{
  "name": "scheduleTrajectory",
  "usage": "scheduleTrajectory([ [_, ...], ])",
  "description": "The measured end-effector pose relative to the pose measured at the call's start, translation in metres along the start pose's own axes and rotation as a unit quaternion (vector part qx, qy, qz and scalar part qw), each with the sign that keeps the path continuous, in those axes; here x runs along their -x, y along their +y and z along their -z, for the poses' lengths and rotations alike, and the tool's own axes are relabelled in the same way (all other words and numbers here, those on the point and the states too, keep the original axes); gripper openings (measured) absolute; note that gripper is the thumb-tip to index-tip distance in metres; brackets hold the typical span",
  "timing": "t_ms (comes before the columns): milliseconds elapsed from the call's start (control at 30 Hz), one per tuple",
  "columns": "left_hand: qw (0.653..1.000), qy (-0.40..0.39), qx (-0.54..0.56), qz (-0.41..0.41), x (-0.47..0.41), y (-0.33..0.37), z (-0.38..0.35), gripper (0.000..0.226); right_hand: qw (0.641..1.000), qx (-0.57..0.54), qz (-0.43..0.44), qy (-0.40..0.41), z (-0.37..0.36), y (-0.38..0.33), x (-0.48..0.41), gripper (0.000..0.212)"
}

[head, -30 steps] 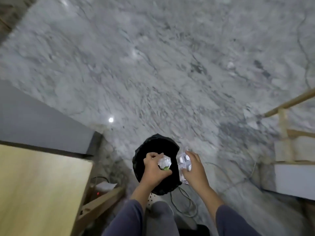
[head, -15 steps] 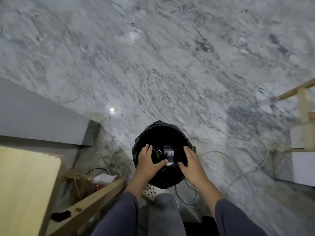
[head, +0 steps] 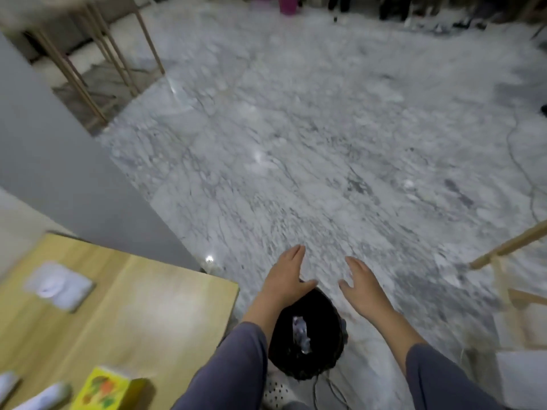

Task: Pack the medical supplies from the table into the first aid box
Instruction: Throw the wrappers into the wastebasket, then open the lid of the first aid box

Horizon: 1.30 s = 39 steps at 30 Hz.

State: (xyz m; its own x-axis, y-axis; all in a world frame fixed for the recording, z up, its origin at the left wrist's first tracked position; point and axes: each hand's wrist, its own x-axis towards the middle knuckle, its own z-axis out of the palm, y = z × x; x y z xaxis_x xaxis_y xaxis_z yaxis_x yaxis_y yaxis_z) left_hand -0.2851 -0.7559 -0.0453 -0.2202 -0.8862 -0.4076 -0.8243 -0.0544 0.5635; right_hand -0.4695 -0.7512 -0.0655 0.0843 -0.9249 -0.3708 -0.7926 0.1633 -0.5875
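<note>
Marble floor, wooden counter (head: 154, 315) at near left. Your left hand (head: 285, 279) and right hand (head: 359, 284) are released, fingers spread, holding nothing, above a black bin (head: 321, 353). On the counter: a white packet (head: 59, 287), likely soft and light; a yellow box (head: 102, 390), stiff card, take it by its sides.

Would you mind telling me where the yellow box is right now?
In the head view, the yellow box sits at the bottom left on the wooden table, left of the black bin.
</note>
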Motion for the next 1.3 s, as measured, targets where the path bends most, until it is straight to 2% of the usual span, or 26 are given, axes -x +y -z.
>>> scheduleTrajectory([
  [133, 0.996, 0.084, 0.002, -0.009, 0.046, 0.008, 0.075, 0.085, 0.996, 0.05, 0.072, 0.022, 0.043, -0.076, 0.011, 0.06],
  [267, 0.986, 0.165, -0.014, 0.026, 0.112, -0.018, 0.142, 0.086, 0.985, 0.069, 0.159, 0.022, 0.054, -0.165, 0.028, 0.059],
  [533, 0.937, 0.312, -0.012, 0.154, 0.287, -0.119, 0.206, 0.083, 0.936, 0.085, 0.337, -0.06, -0.022, -0.343, 0.084, 0.056],
  [633, 0.912, 0.356, -0.005, 0.204, 0.36, -0.156, 0.206, 0.08, 0.897, 0.087, 0.425, -0.087, -0.073, -0.395, 0.119, 0.053],
  [767, 0.874, 0.389, 0.025, 0.289, 0.464, -0.198, 0.184, 0.077, 0.827, 0.121, 0.531, -0.14, -0.144, -0.447, 0.184, 0.051],
  [933, 0.815, 0.428, 0.094, 0.378, 0.573, -0.232, 0.128, 0.073, 0.745, 0.154, 0.612, -0.215, -0.22, -0.474, 0.263, 0.053],
  [1067, 0.771, 0.457, 0.105, 0.431, 0.632, -0.258, 0.071, 0.081, 0.673, 0.184, 0.67, -0.252, -0.271, -0.474, 0.31, 0.056],
  [1200, 0.762, 0.461, 0.094, 0.446, 0.659, -0.281, 0.024, 0.094, 0.615, 0.207, 0.723, -0.239, -0.32, -0.455, 0.332, 0.064],
  [1300, 0.754, 0.48, 0.073, 0.442, 0.659, -0.298, 0.003, 0.1, 0.566, 0.201, 0.78, -0.179, -0.352, -0.44, 0.334, 0.067],
])
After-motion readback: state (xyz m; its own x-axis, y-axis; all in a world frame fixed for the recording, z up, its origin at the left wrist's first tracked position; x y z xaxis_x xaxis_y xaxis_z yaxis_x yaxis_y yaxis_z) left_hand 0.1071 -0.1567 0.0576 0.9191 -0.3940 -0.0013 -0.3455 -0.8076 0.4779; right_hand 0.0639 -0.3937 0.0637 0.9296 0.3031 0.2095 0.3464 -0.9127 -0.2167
